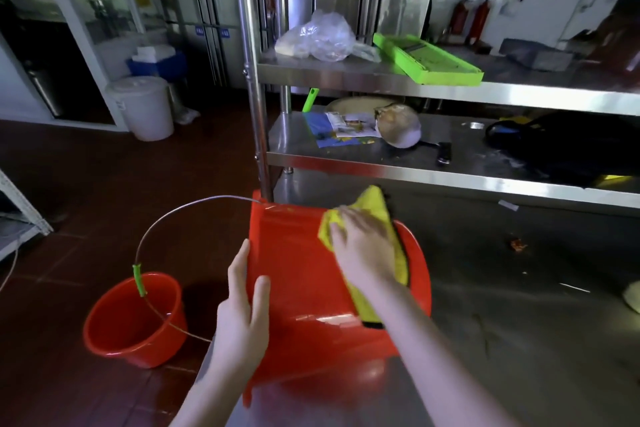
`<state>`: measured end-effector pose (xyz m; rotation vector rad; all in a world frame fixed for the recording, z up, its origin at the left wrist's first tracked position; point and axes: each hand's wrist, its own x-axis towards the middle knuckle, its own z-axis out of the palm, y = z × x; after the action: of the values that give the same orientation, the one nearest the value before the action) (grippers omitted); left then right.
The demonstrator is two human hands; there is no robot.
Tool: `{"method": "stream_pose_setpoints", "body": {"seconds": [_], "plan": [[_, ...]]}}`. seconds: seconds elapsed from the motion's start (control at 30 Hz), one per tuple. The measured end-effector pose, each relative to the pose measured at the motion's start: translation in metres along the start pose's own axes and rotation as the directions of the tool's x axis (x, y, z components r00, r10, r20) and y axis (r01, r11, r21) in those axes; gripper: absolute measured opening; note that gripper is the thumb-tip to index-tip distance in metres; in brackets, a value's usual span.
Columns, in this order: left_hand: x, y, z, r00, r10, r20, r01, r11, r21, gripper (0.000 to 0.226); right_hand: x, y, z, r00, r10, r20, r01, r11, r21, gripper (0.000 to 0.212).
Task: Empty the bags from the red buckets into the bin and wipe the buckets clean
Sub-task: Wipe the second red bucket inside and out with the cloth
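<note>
Wiping in hand: flat left hand (242, 315) steadies the tipped bucket (298, 274), flat right hand (363, 250) presses the cloth (374, 204); floor bucket (114, 336) probably next.

The bucket (301, 274) is bright red, and so is the left bucket (131, 319). The cloth (372, 208) is yellow with a black edge. The handle grip (139, 282) is green, the slicer (427, 59) lime green, the pail (145, 107) white, the floor (104, 184) dark red-brown tile.
</note>
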<state>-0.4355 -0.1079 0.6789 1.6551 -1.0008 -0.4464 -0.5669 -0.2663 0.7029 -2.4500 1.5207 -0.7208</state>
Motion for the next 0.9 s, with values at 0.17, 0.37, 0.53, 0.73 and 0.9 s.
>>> {"method": "stream_pose_setpoints", "body": {"seconds": [0.17,0.37,0.53,0.73,0.9], "plan": [[0.019,-0.006,-0.003,0.998,0.060,-0.019,-0.059,0.997,0.041,0.044,-0.039,-0.072,0.025,0.915,-0.403,-0.030,0.403,0.915,0.020,0.049],[0.000,-0.011,-0.003,0.998,0.053,-0.017,-0.053,0.999,0.007,0.042,-0.010,0.018,-0.004,0.999,-0.019,-0.045,0.018,1.000,-0.024,0.043],[-0.025,-0.012,-0.004,0.999,0.032,-0.028,-0.032,0.999,0.000,0.048,0.035,0.047,-0.020,0.877,0.438,0.197,-0.423,0.899,-0.116,0.043],[-0.024,-0.013,-0.009,1.000,0.007,-0.021,-0.008,1.000,-0.022,0.049,0.015,-0.062,0.012,0.987,-0.153,0.057,0.150,0.987,0.052,0.042],[0.009,0.005,-0.021,0.991,-0.131,-0.017,0.126,0.976,-0.176,0.041,-0.041,-0.082,0.021,0.949,-0.283,-0.141,0.283,0.959,-0.020,0.047]]}}
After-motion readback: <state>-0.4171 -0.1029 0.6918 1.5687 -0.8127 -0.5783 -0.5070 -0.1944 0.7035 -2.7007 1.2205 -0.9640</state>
